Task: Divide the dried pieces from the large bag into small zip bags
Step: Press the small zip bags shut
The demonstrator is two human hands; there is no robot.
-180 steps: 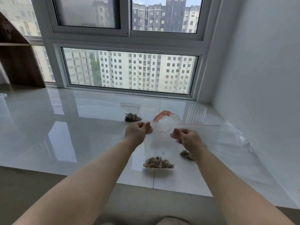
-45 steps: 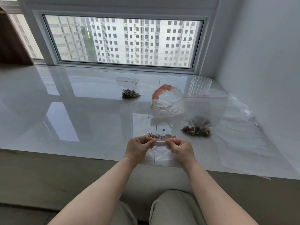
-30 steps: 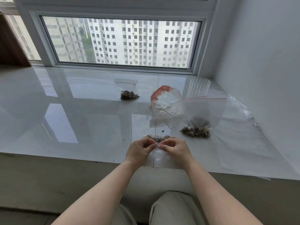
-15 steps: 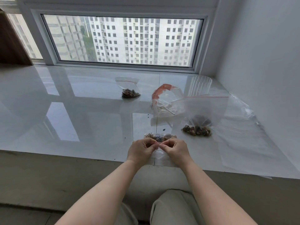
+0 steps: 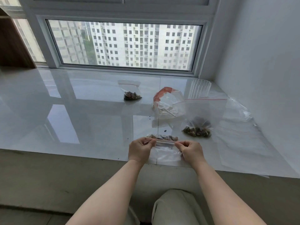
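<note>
A small clear zip bag lies flat near the front edge of the white sill, its dried pieces bunched at the far end. My left hand pinches the left end of its zip strip and my right hand pinches the right end, the strip stretched between them. The large clear bag with a red zip line stands to the right, dried pieces heaped in its bottom. Another small filled zip bag lies further back, left of centre.
A pack of empty zip bags with a red-orange edge sits mid-sill. A clear plastic cup stands by the back right corner. Flat plastic sheets cover the right side next to the wall. The glossy sill stretches left; my knee is below.
Six seconds ago I held the small bag upright in the air; since then it has lain on the sill. In the last half second my hands have slid apart along the zip strip.
</note>
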